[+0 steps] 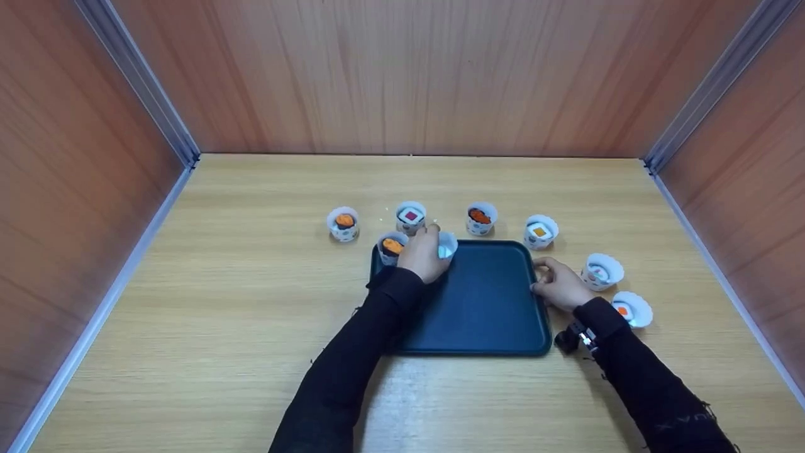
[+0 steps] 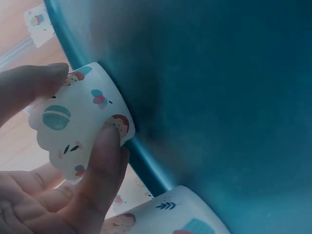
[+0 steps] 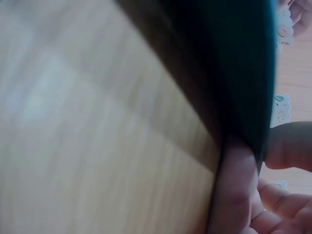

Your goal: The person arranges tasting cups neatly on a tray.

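Left hand (image 1: 422, 257): thumb and fingers pinched a cup (image 2: 80, 105).
Second cup (image 1: 391, 246): stood just left of that hand.
Right hand (image 1: 563, 286): gripped one edge of the tray (image 1: 487, 305), extending leftward.
Further cups (image 1: 343, 225): stood beyond left hand, beside right.

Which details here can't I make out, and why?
Head: left side of the held cup, covered by the left hand.
Left wrist: the held cup's contents, behind its wall; the lower cup, partly cut off by the bottom edge.
Right wrist: part of the middle cup, behind the tray.
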Available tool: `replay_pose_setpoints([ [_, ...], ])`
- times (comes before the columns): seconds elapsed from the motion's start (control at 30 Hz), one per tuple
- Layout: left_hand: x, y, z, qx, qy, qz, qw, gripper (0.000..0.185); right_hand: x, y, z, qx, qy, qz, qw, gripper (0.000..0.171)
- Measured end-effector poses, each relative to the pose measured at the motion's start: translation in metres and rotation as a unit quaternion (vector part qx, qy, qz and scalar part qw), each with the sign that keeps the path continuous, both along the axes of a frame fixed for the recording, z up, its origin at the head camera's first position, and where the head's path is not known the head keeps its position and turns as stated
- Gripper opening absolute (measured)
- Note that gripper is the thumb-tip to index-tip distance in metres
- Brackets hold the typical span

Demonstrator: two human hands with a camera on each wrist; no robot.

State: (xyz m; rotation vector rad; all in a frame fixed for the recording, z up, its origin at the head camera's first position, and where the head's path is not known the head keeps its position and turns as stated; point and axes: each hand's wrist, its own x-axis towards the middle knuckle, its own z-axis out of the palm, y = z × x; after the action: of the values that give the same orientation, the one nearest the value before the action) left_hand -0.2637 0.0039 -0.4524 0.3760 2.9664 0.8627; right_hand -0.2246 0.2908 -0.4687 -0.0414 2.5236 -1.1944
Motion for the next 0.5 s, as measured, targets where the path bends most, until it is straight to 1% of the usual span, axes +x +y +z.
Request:
replay_pose_setpoints([
  [0.13,0.0,0.0013,-0.0016,-0.011,-0.004,0.003,0.9999,0.058,0.0012,0.0,0.0,-0.004,0.001,0.006,1.0,0.058],
  [0.33,-0.0002,0.0033,0.0005,-0.015,-0.008,0.006,0.9998,0.06,0.001,0.0,0.0016,-0.001,-0.006,0.001,1.0,0.058],
  [0.5,0.0002,0.0021,0.0006,-0.015,-0.001,0.001,0.9999,0.065,0.0008,-0.0008,0.0002,-0.006,0.007,0.004,1.0,0.056],
])
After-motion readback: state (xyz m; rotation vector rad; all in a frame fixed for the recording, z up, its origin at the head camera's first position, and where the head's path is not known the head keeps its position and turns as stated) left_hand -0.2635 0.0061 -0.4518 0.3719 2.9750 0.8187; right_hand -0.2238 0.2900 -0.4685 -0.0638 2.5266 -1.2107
